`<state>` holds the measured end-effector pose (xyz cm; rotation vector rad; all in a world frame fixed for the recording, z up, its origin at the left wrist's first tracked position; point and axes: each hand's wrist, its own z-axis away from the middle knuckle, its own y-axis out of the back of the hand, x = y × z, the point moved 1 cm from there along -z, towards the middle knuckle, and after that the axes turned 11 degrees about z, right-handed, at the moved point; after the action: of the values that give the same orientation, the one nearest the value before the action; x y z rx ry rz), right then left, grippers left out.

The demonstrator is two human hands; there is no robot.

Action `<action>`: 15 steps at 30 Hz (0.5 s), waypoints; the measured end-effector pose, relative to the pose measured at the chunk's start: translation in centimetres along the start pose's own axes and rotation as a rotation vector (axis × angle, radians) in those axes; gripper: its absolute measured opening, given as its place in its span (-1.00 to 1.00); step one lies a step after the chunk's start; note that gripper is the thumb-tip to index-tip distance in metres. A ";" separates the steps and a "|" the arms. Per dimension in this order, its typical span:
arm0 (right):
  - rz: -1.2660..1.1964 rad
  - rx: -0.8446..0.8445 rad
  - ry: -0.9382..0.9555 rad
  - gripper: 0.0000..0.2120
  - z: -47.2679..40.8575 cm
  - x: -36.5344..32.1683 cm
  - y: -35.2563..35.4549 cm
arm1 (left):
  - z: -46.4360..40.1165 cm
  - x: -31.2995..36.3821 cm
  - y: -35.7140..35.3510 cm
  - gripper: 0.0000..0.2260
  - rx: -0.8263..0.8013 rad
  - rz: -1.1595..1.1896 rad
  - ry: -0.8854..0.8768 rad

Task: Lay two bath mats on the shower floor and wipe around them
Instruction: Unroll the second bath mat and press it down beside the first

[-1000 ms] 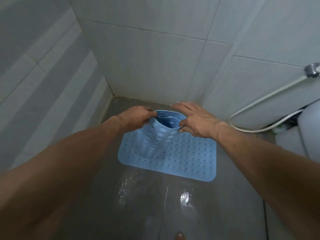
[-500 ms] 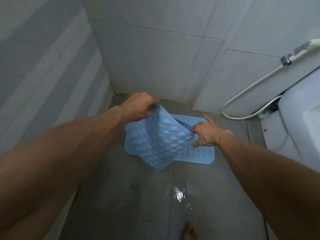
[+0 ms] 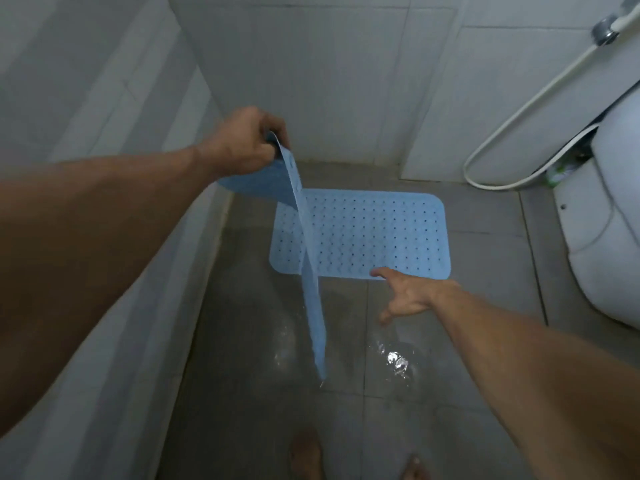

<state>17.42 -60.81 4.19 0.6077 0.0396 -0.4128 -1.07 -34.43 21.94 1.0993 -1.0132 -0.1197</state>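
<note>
Lifted clear since 0.5 s ago, 1 blue mat (image 3: 313, 289) hangs edge-on from the curled fingers of the left hand (image 3: 244, 143), while the right hand (image 3: 407, 294), fingers spread and holding nothing, has let go beside the second mat (image 3: 377, 233) flat on the wet floor (image 3: 249, 393).

- White toilet (image 3: 616, 216) at the floor's right edge.
- White flexible hose (image 3: 498, 133) looping down the tiled wall (image 3: 311, 81).
- Two bare feet (image 3: 306, 455) at the floor's near edge.

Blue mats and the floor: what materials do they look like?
Hanging mat: probably soft rubber or PVC, matte; it droops limp from the left hand. Flat mat: same look, with rows of small holes. Floor: likely glazed or stone tile, grey, with grout lines and wet glare.
</note>
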 end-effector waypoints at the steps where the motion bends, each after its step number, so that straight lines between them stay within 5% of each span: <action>1: 0.006 -0.016 0.038 0.15 0.4 -1.9 0.1 | -0.1 1.5 -0.3 -0.76 -0.029 0.002 -0.002; 4: -0.157 0.041 0.204 0.33 0.8 -7.1 -0.2 | -0.5 6.2 -0.7 -0.76 -0.095 0.040 0.014; 7: -0.503 0.169 0.288 0.27 0.4 -10.3 -1.2 | -1.5 10.6 -0.8 -0.87 -0.074 0.060 0.037; 11: -0.790 0.450 0.081 0.01 -1.0 -10.8 -1.7 | -2.3 13.9 -0.3 -0.96 0.013 0.092 0.081; 15: -0.829 0.509 -0.067 -0.23 -2.9 -6.9 -3.1 | -2.3 13.3 -0.6 -0.91 0.037 0.155 0.154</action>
<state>10.09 -59.01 1.18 1.0732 0.1261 -1.2711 8.44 -40.39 29.54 1.0429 -0.9609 0.1079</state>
